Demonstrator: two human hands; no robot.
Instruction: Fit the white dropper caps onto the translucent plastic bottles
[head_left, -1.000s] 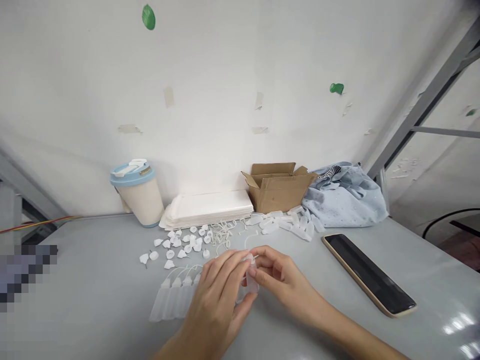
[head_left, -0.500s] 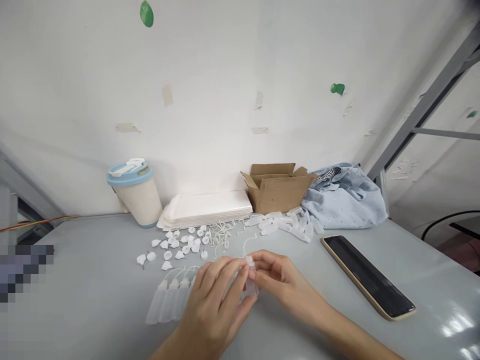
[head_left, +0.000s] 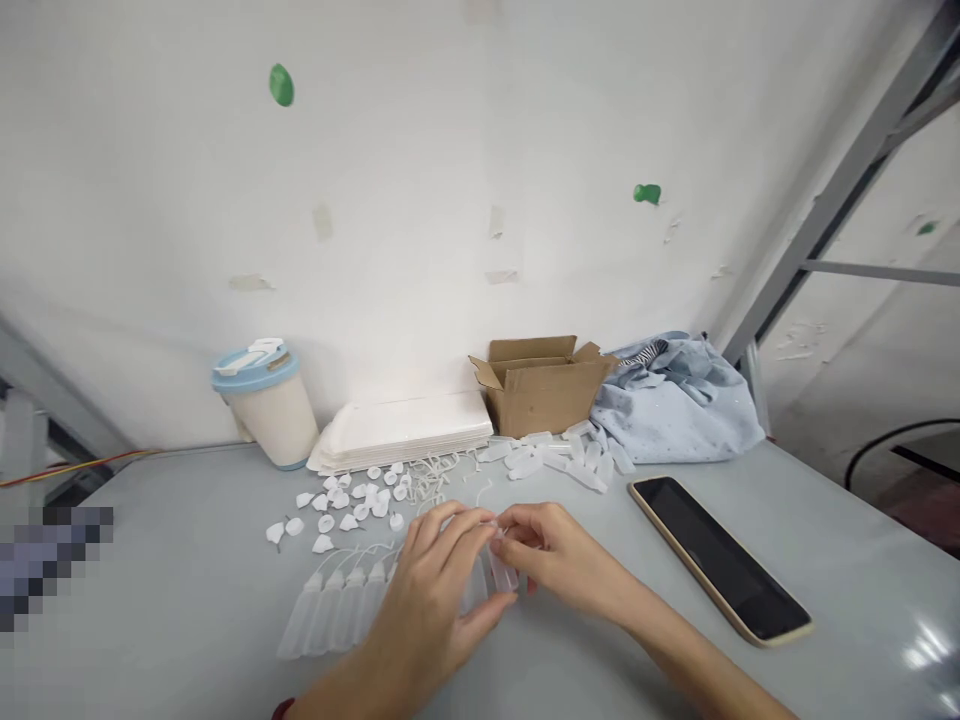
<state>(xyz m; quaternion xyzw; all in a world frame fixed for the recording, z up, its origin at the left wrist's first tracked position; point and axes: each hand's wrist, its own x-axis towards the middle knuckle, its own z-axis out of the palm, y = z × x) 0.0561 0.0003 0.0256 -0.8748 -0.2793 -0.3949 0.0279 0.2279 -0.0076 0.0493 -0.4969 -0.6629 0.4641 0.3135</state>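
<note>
A small translucent plastic bottle point(head_left: 503, 572) stands slightly tilted between my hands near the front middle of the table. My left hand point(head_left: 431, 580) reaches around it, fingertips at its neck and thumb by its base. The fingers of my right hand point(head_left: 559, 560) are pinched at the bottle's top, hiding most of the neck. A thin white strap point(head_left: 484, 490) sticks up behind the fingertips. Beside and partly under my left hand lies a row of capped bottles point(head_left: 330, 615) with thin straps. Farther back are loose white caps point(head_left: 367, 495) and a pile of white straps point(head_left: 435, 475).
Loose bottles point(head_left: 577, 455) lie before an open cardboard box point(head_left: 551, 395). Left of it are a stack of white sheets point(head_left: 409, 425) and a blue-lidded cup point(head_left: 274, 415). A phone point(head_left: 720, 560) and blue cloth point(head_left: 682, 410) are at the right. A white wall point(head_left: 420, 200) closes the back.
The camera view has shifted, so the wall marks sit lower and the table items a little to the left. Both hands stay at the bottle, whose lower end now points slightly more rightward.
</note>
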